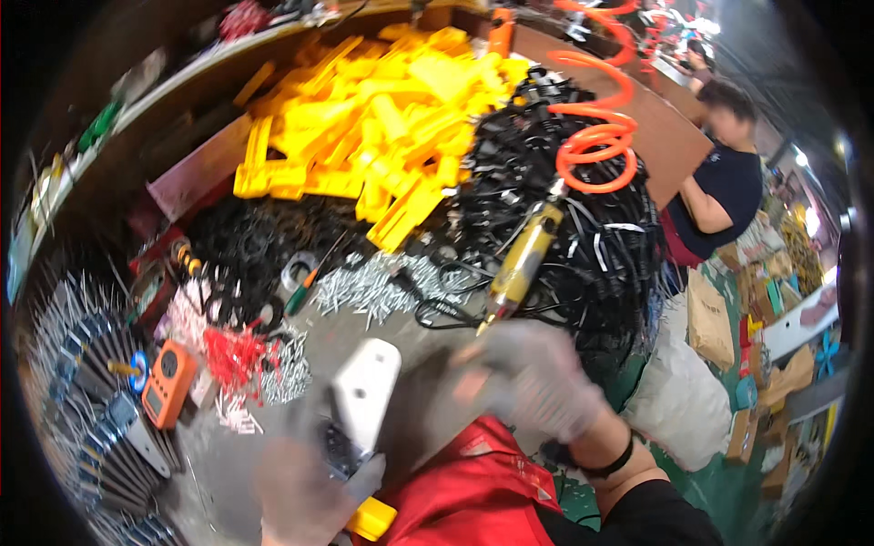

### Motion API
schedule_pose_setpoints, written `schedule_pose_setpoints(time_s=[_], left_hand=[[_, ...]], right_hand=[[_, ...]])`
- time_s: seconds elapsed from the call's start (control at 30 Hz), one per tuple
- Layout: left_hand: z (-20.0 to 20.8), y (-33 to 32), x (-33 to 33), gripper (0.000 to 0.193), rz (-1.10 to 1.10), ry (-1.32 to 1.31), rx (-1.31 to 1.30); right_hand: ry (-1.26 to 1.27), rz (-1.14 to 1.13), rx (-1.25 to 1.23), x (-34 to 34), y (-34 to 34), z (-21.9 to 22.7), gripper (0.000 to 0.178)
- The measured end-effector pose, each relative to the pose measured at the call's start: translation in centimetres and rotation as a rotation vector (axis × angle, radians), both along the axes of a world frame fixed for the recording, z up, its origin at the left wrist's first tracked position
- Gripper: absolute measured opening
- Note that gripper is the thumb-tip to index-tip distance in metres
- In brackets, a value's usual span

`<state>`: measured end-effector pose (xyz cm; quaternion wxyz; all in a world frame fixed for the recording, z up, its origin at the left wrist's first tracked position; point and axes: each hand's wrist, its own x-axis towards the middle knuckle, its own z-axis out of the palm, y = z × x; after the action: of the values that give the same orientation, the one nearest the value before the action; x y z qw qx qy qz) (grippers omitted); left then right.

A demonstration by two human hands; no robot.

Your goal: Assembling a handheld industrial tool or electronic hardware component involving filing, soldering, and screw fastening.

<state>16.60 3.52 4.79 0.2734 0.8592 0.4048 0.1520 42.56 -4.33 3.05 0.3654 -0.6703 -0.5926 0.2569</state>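
My left hand [305,491], in a grey work glove, is closed around an assembly with a white rounded plate [366,387] and a dark mechanism [341,448] at its lower end. A yellow plastic piece [371,519] sticks out below that hand; whether it belongs to the assembly is unclear. My gloved right hand [537,378] is smeared by motion, so its fingers and anything in them cannot be made out. Just above it hangs a yellow air screwdriver [523,264], its tip close to the glove, on a coiled orange hose [596,155].
Yellow plastic parts [364,118] are heaped at the back, beside black strap-like parts [583,246]. Silver screws [382,282], a green-handled screwdriver [300,293], red pieces [238,357] and an orange meter [168,384] lie nearer. Metal assemblies [109,419] stack up left; a person [724,182] works at right.
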Motion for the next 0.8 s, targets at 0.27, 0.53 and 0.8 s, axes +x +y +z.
schedule_pose_setpoints(time_s=[0.27,0.53,0.8], left_hand=[[8.3,2.4,-0.6,0.062,0.123,0.439,2.742],[-5.6,-2.7,-4.8,0.087,-0.092,0.096,0.116],[-5.0,-2.4,-7.1,0.092,0.1,0.136,0.263]], right_hand=[[-0.032,0.451,-0.017,-5.0,1.1,-2.8,0.059],[-0.442,0.481,0.17,-2.8,0.8,-5.1,0.038],[-0.817,-0.585,0.102,14.4,-2.1,3.5,0.024]])
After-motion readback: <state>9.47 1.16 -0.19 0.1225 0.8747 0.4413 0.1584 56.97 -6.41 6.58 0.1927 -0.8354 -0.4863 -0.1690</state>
